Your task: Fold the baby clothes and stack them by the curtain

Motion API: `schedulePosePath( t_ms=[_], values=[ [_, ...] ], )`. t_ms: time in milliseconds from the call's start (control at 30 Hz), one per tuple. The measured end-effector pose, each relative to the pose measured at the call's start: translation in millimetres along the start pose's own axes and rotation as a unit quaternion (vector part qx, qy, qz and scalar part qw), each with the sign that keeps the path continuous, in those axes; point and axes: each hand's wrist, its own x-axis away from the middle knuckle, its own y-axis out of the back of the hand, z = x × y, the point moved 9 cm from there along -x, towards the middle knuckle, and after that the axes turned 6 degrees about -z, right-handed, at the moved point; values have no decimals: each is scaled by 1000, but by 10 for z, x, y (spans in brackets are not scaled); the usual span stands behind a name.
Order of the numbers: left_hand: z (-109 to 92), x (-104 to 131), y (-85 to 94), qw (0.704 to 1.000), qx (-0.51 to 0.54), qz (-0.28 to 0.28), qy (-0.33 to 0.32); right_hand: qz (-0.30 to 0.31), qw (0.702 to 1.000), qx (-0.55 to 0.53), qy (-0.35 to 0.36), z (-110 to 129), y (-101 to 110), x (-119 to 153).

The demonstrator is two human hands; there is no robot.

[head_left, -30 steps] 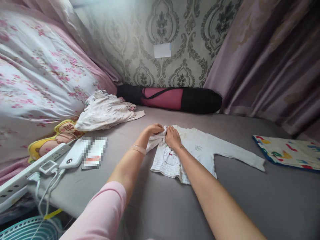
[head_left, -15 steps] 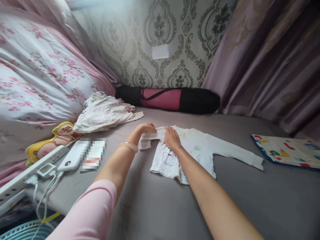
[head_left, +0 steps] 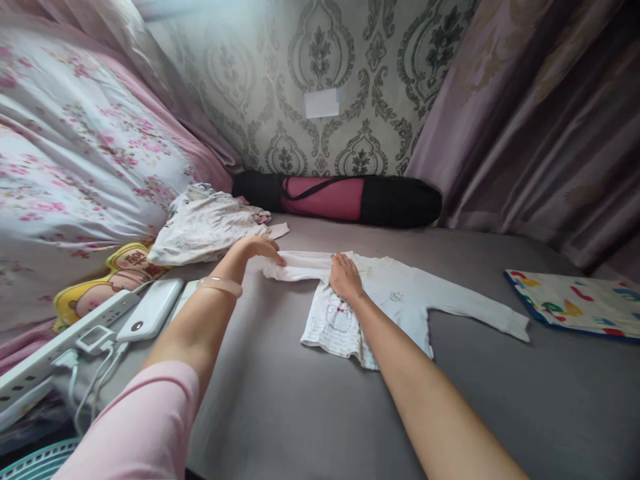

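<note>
A small white long-sleeved shirt lies spread on the grey sheet, its right-hand sleeve stretched out. My right hand rests flat on the shirt near the left shoulder, fingers extended and nothing gripped. My left hand is at the far left end of the other sleeve, with the cuff area between or beneath its fingers; the fingertips are partly hidden. Between my two hands that sleeve runs nearly straight. A printed figure shows on the shirt's lower left part.
A pile of white clothes lies beyond my left hand. A black and pink bag is against the wall. At left are a power strip and white power bank; a patterned folded item lies right.
My left hand has moved left along the sleeve, which is now extended and straighter. My right hand has stayed on the shirt.
</note>
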Motion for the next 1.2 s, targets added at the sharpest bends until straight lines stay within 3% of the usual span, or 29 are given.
schedulePosePath(
  t_ms=[100, 200, 300, 433, 567, 667, 733, 867, 933, 1067, 1200],
  values=[
    [208, 113, -85, 995, 89, 50, 22, 0, 1000, -4, 1, 0, -4, -7],
    [308, 170, -193, 966, 249, 62, 17, 1, 1000, -6, -2, -8, -12, -12],
    [410, 188, -308, 918, 391, 51, 41, -1, 1000, -2, 1, -7, -15, -14],
    [448, 230, -454, 866, 493, 46, 69, -5, 1000, 4, 3, -4, -8, -15],
    [462, 249, -529, 844, 529, 2, 86, 3, 1000, 7, -6, 3, -11, -20],
    [502, 247, -545, 854, 505, -67, 108, 13, 1000, 21, -13, 19, -18, -21],
    [500, 253, -524, 876, 456, -116, 109, 19, 999, 31, -15, 34, -18, -21],
    [467, 336, -360, 940, 225, -238, 94, 38, 998, 44, -20, 44, -28, -33],
    [413, 395, -314, 954, 93, -273, 78, 49, 997, 50, -22, 42, -39, -42],
    [408, 463, -430, 963, -44, -250, 96, 58, 997, 53, -25, 37, -48, -53],
    [530, 477, -511, 958, -64, -227, 160, 51, 997, 53, -23, 45, -34, -44]
  ],
)
